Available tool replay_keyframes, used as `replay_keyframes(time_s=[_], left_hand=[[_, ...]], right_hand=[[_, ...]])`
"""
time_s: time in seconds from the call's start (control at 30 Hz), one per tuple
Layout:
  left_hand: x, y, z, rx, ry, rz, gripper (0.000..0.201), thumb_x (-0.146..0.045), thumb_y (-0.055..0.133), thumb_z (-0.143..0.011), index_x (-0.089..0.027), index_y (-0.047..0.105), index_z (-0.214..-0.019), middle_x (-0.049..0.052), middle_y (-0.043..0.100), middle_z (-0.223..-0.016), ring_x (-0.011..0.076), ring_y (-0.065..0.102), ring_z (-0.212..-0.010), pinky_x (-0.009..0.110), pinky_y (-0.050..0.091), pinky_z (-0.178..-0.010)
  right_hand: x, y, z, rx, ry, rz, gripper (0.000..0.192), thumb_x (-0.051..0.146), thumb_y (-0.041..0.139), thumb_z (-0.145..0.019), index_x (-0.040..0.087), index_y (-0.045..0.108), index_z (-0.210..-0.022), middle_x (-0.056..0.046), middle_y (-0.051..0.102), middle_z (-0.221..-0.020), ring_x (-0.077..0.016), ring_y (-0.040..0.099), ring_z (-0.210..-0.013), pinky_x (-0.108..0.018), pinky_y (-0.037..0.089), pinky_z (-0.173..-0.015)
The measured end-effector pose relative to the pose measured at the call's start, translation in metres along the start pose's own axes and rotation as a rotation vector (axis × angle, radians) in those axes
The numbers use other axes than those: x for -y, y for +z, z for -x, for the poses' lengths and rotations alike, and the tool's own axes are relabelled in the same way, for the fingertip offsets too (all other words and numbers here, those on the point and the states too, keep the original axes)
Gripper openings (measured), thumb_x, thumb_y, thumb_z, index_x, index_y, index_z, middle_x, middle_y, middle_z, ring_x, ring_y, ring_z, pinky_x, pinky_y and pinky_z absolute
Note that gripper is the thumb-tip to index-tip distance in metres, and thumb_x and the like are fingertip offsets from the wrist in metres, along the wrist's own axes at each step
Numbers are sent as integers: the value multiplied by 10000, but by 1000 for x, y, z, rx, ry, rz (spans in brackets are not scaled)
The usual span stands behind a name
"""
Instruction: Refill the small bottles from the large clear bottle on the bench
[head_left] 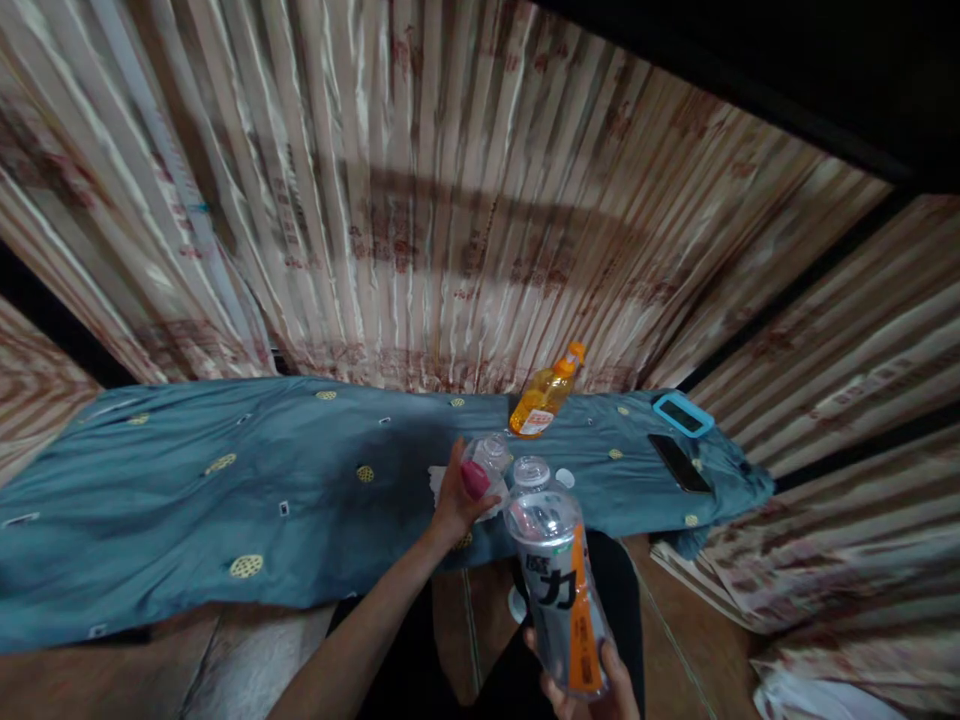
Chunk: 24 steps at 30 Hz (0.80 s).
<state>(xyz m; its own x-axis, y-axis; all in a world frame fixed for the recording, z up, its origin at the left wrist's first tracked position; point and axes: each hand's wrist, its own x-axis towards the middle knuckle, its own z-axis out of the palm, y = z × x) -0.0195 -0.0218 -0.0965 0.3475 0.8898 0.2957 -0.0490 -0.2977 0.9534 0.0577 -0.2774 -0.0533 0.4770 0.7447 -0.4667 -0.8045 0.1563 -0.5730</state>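
Both hands are occupied over a worktop [187, 500] draped in blue-green cloth. Low in the frame, the right hand [592, 690] grips the base of a clear plastic bottle [559, 590] with an orange-and-dark label, tilted so its open mouth points away from the wearer toward the worktop. The left hand [457, 495], reaching in from below, closes around a small clear cup [487, 460] with something pink at its lower side, held just above the cloth and just beside the bottle's mouth. A second clear, lidded container [531, 472] sits between the two, close to a small white disc [565, 478] that may be a cap.

Farther back, an orange drink bottle [545, 397] leans near the edge of the worktop against striped, shiny curtains [450, 200]. To the right lie a dark phone [679, 462] and a device in a turquoise case [682, 413], both well apart from the hands.

The clear bottle looks thin-walled and nearly empty, so it is probably light and apt to buckle under a hard squeeze; its smooth sides could slip, and a grip low on the labelled body, as here, seems the steadier one. The cup appears equally light and flimsy, best taken around its wall rather than pinched at the rim.
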Motion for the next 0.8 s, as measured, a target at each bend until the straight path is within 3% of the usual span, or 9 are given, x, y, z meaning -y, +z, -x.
replay_keyframes(time_s=[0.1, 0.23, 0.53, 0.8], left_hand=[[-1, 0, -1, 39, -31, -8, 829, -323, 877, -637, -223, 504, -1371, 114, 579, -1378, 335, 520, -1336, 532, 374, -1180], [1, 2, -1, 44, -32, -50, 730, -163, 813, -622, -209, 531, -1294, 93, 610, -1303, 312, 577, -1246, 523, 430, -1124], [9, 8, 4, 29, -15, -114, 742, -194, 783, -657, -187, 480, -1334, 125, 572, -1348, 330, 551, -1289, 526, 419, -1139], [10, 8, 5, 20, -2, -135, 769, -184, 797, -653, -198, 459, -1344, 122, 559, -1355, 329, 548, -1299, 521, 427, -1135]], right_hand=[[5, 5, -6, -26, -56, 32, 444, 486, 874, -657, 330, 763, -1058, -56, 793, -1012, -289, 768, -856, -288, 577, -551], [16, 5, -12, -44, -97, 87, 431, 481, 857, -679, 294, 761, -1055, -66, 791, -1011, -284, 764, -852, -289, 580, -548], [31, -5, -23, -99, -54, 190, 424, 445, 892, -643, 222, 773, -983, -118, 791, -960, -288, 762, -851, -343, 612, -616], [35, -3, -17, -103, -17, 181, 437, 410, 911, -632, 254, 769, -1015, -99, 788, -1024, -257, 763, -857, -355, 620, -668]])
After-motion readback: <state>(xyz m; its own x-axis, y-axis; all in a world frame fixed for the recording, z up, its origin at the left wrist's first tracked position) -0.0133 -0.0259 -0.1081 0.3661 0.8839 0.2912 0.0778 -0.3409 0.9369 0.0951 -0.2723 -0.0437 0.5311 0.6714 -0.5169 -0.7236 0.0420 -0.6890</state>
